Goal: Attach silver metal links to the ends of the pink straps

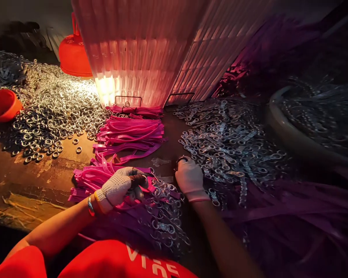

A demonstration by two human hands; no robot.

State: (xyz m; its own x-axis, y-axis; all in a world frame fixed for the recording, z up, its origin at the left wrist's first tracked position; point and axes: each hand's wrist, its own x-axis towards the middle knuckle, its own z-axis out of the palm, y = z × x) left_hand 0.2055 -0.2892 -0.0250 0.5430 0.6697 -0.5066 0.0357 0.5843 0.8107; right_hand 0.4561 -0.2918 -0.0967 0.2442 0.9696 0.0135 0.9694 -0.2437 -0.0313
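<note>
**Both gloved hands curled at the pink straps and metal rings**

From where I sit, the head camera is my only view, and it looks down on a bench. The left hand lies over the lower bundle of pink straps, its fingers bent inward around a metal ring that shows at the dark-stained fingertips. I read that as a grasp, though I can't tell whether a strap is pinched with it. The right hand is clenched on a dark curved thing (too shadowed for me to name).

The relation I care about most: the straps run roughly crosswise, left to right, and the ring sits at their right-hand end, in the space between the two hands. The left hand is the nearer one, right at the ring; the right hand is apart from it, beyond a narrow strip of bench. Linked metal pieces spill just below that space, and a wide heap of metal fittings lies beyond and to the right of the right hand.

As for containers, an orange cup stands beside the loose ring pile at far left; I can't make out anything inside it. At the right edge, a large tub holds a tangle of shiny strands, dim and blurred. A red lamp lights the ring pile.
</note>
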